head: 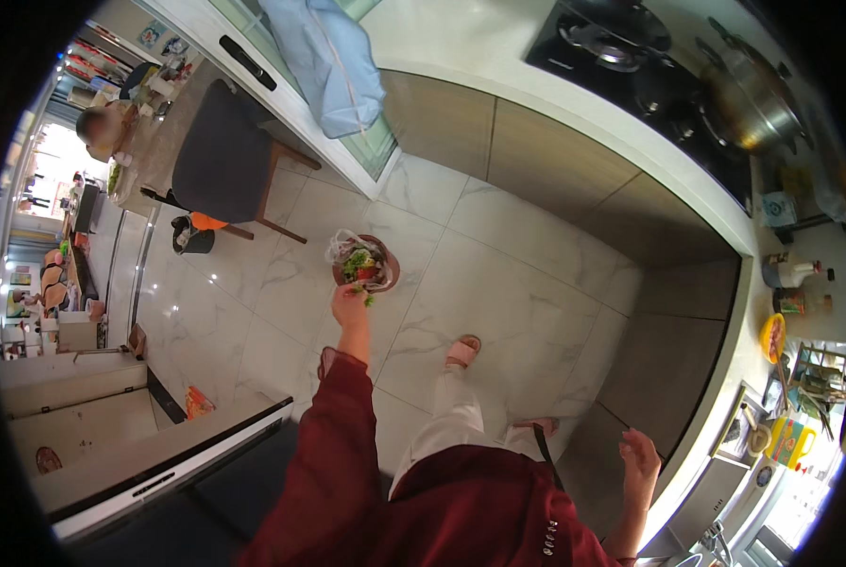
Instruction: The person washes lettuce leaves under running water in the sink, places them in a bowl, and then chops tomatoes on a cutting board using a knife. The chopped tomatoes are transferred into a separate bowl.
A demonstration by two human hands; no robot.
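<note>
My left hand (pixel 350 306) reaches out over the floor, with a small bit of green leaves (pixel 368 298) at its fingertips. Just beyond it stands a round reddish-brown bin (pixel 392 264) lined with a clear plastic bag (pixel 343 246). Green vegetable scraps (pixel 357 265) and something red lie inside the bin. My right hand (pixel 639 457) hangs at my side near the counter edge, its fingers loosely bent and nothing visible in them.
A dark grey chair (pixel 221 152) and a small black bin (pixel 194 237) stand left of the sliding door (pixel 387 166). A pot (pixel 752 99) sits on the gas hob (pixel 653 71). A yellow bowl (pixel 773 338) is on the right counter (pixel 738 312). Another person (pixel 111 131) is at the table (pixel 157 142).
</note>
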